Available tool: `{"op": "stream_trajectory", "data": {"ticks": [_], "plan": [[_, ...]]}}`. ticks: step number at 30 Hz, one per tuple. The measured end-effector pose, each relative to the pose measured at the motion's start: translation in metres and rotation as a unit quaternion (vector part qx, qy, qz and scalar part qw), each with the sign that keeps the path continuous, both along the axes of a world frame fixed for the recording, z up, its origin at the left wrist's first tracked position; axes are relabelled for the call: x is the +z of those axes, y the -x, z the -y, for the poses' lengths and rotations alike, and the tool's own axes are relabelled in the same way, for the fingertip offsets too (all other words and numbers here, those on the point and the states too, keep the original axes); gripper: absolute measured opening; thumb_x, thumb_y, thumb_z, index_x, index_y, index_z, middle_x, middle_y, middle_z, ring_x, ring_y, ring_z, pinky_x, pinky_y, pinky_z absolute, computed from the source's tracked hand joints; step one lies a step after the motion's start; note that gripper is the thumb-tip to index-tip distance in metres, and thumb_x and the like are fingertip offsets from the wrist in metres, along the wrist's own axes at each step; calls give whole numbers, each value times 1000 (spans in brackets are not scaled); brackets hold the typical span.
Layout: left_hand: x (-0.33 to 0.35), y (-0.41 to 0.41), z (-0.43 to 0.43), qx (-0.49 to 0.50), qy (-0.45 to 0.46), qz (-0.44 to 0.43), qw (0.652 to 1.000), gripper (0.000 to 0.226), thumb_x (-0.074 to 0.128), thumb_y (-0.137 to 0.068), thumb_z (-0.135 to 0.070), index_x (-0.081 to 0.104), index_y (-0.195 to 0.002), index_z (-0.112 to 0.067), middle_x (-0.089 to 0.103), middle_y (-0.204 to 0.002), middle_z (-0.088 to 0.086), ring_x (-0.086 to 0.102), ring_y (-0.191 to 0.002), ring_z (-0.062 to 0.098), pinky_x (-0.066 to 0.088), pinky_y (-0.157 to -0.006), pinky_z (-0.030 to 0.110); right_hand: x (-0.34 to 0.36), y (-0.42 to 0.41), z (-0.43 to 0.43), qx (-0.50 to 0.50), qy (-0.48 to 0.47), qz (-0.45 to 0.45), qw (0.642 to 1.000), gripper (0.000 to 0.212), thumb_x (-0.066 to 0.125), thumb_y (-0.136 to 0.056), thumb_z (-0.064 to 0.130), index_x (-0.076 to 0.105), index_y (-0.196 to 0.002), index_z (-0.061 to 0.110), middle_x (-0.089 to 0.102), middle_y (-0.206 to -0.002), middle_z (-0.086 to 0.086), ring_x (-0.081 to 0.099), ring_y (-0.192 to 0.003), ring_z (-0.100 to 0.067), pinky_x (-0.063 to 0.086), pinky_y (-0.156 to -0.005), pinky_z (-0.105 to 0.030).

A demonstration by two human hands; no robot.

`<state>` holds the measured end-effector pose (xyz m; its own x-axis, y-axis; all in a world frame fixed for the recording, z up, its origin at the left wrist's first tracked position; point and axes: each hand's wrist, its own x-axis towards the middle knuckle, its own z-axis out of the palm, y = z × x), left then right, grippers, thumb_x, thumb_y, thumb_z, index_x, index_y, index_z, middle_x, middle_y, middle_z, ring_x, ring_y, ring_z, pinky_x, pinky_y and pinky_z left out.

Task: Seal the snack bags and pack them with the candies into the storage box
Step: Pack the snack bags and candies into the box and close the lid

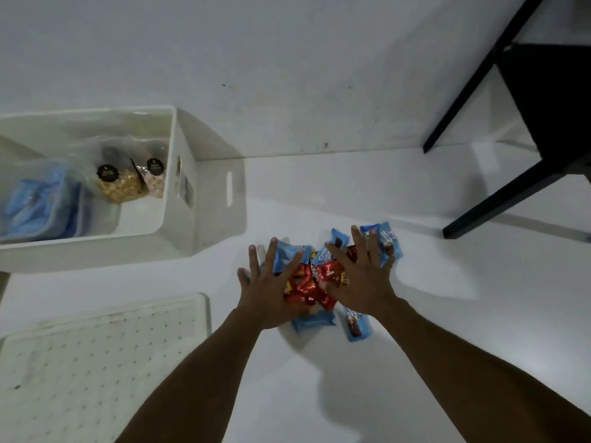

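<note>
Hovering over the heap, both hands are flat and spread. The left hand (268,292) and the right hand (361,282) have straight, fanned fingers that press on the candies (315,281) from either side and grip nothing. The pile sits on the white floor (415,362), just right of the storage box (174,148) and beyond its dotted lid (105,356), which lies flat.

Red foil pieces crowd the middle, and light blue packs (358,327) fan out at the edges, a few of them outside the hands' reach. These look light and loose, in glossy wrappers that will likely slide over one another and squirt out sideways if squeezed hard. The best bet is to cup them from both flanks, little fingers under the bottom layer, and lift the lot as one scoop. Pinching from the top probably won't work. The stray blue packs probably need raking in first, or a second trip.

Two clear snack bags (120,187) with dark round labels already lean inside the box beside a clear tub of blue items (35,203). Whether the bags are sealed can't be told from here. There's bare box floor near the front wall for the candies.
</note>
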<state>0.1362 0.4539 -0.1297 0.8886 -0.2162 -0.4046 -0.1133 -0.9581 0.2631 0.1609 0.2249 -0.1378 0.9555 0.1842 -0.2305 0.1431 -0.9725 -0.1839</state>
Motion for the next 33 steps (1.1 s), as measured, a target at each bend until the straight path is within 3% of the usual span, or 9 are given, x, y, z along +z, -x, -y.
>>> {"op": "stream_trajectory", "data": {"ticks": [4,8,10,13,16,21,25,33], "plan": [[-25,-1,12,14,-29,16,999,102,35,-67,-95,-14,-148,-57,-32,-161,-1,-25,-145,48,-1,-108,77,-23,-7,16,66,26,5,997,78,39,-81,78,6,-148,56,-2,-166,-3,-13,-149,-42,6,-103,-81],[-29,-1,17,43,-14,30,999,81,29,-79,-86,-3,-149,-59,-24,-164,-4,-17,-148,45,-1,-113,71,-13,-17,14,90,32,33,995,59,60,-82,48,40,-137,44,37,-153,-6,18,-146,-44,37,-98,-71],[-24,0,19,46,-20,51,997,72,35,-87,-77,4,-149,-58,-15,-166,-1,-2,-150,44,13,-116,64,-9,-19,13,98,50,56,992,50,68,-79,36,52,-126,35,50,-141,-6,33,-139,-42,48,-90,-59],[-13,0,24,27,-45,92,994,62,44,-96,-58,17,-151,-53,5,-166,3,32,-135,35,40,-103,47,-9,-17,11,100,41,87,990,41,72,-76,19,61,-115,28,60,-126,-4,46,-122,-37,53,-79,-47],[-6,-4,27,26,-46,75,996,56,47,-100,-41,24,-151,-49,15,-163,4,42,-123,30,49,-95,40,-11,-14,10,94,-12,115,989,42,73,-73,5,68,-110,25,63,-120,-4,51,-108,-36,57,-67,-40],[8,-5,23,55,9,68,996,47,54,-98,-31,46,-144,-39,38,-150,7,47,-129,29,51,-97,41,-1,-13,10,64,-91,95,989,47,72,-73,-6,71,-114,16,61,-127,-10,54,-107,-37,57,-79,-48],[26,-7,7,64,27,122,990,46,57,-94,-14,55,-138,-30,56,-129,9,55,-114,30,55,-83,41,19,-20,3,37,-131,114,984,41,71,-75,-7,72,-112,11,62,-126,-15,59,-105,-38,55,-86,-45],[99,-25,-50,53,59,265,961,35,69,-90,-14,67,-123,-24,65,-101,10,63,-86,29,56,-58,35,94,-45,-42,35,-178,213,960,42,74,-69,-12,74,-106,7,68,-113,-19,65,-86,-38,54,-80,-40]]}}
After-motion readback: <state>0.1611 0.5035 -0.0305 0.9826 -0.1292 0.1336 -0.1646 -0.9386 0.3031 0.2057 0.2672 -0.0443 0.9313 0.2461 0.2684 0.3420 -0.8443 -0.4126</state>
